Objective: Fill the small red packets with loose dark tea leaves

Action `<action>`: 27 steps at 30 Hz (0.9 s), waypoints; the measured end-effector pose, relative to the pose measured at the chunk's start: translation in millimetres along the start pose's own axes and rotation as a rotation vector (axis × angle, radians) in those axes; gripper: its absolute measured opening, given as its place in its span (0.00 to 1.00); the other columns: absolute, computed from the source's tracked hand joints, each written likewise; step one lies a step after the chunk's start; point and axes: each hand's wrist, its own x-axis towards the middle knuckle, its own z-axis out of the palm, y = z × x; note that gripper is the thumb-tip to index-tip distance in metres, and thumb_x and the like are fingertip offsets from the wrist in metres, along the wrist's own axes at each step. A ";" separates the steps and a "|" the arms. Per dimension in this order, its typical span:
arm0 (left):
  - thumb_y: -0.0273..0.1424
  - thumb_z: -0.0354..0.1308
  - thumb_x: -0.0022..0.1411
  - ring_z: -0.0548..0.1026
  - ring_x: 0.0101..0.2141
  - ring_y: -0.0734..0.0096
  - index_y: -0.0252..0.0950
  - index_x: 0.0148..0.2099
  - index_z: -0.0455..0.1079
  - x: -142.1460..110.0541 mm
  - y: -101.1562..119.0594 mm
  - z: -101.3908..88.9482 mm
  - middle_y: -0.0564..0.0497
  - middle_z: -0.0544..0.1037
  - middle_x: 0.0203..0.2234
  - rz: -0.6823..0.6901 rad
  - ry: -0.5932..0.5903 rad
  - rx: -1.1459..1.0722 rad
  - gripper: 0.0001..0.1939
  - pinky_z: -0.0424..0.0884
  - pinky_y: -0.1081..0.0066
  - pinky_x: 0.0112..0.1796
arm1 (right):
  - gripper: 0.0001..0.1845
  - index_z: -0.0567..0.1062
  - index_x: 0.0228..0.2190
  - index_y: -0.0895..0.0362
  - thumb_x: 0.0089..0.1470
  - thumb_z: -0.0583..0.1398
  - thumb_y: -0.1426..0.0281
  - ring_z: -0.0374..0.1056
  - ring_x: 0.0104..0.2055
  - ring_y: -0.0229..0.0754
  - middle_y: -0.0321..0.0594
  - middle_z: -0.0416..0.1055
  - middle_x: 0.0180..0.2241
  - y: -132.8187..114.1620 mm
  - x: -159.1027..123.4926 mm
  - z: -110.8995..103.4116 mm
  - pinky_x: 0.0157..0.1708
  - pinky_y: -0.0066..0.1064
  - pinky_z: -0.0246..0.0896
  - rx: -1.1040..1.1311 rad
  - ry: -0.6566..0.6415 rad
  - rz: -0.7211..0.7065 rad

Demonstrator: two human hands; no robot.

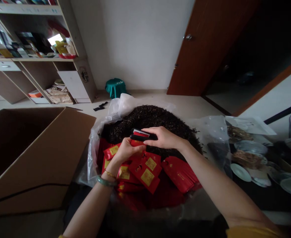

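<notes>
My right hand [162,137] is closed around a black stapler-like tool [150,136] with a white and red part between its jaws. My left hand [127,150] pinches a red packet [136,142], whose upper edge is at the tool's jaws. Fingers cover much of the packet. Beneath both hands, printed red packets with yellow labels [147,177] lie loosely in a heap. A neat stack of red packets [180,173] rests to their right. Behind them rises a mound of dark loose tea leaves [157,115] in a clear plastic bag [93,155].
An open cardboard box [71,145] stands at left. At right, bowls and lids [241,172] sit on a dark surface beside bags of dried pieces. A shelf unit [83,79], a green-covered stool [115,87] and a brown door [192,59] are farther back.
</notes>
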 end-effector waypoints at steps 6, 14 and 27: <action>0.39 0.73 0.38 0.70 0.18 0.76 0.29 0.28 0.73 1.2 -6.6 -2.9 0.51 0.76 0.19 0.001 -0.031 0.037 0.20 0.66 0.76 0.22 | 0.20 0.76 0.49 0.54 0.54 0.61 0.68 0.75 0.45 0.45 0.41 0.78 0.45 -12.8 4.1 6.2 0.46 0.35 0.68 -0.025 0.050 0.087; 0.39 0.73 0.35 0.70 0.18 0.76 0.30 0.27 0.73 1.7 -6.3 1.2 0.52 0.76 0.19 -0.008 0.001 0.021 0.20 0.66 0.76 0.21 | 0.18 0.77 0.47 0.52 0.53 0.61 0.71 0.74 0.47 0.46 0.39 0.78 0.46 -15.7 4.9 8.7 0.49 0.36 0.67 -0.065 0.093 0.124; 0.40 0.73 0.36 0.70 0.18 0.75 0.29 0.28 0.75 -0.2 -3.2 0.7 0.51 0.77 0.20 -0.028 -0.008 0.033 0.21 0.67 0.75 0.21 | 0.20 0.77 0.48 0.52 0.52 0.63 0.71 0.74 0.47 0.47 0.40 0.77 0.46 -10.7 -5.2 5.0 0.50 0.37 0.67 -0.001 0.082 0.183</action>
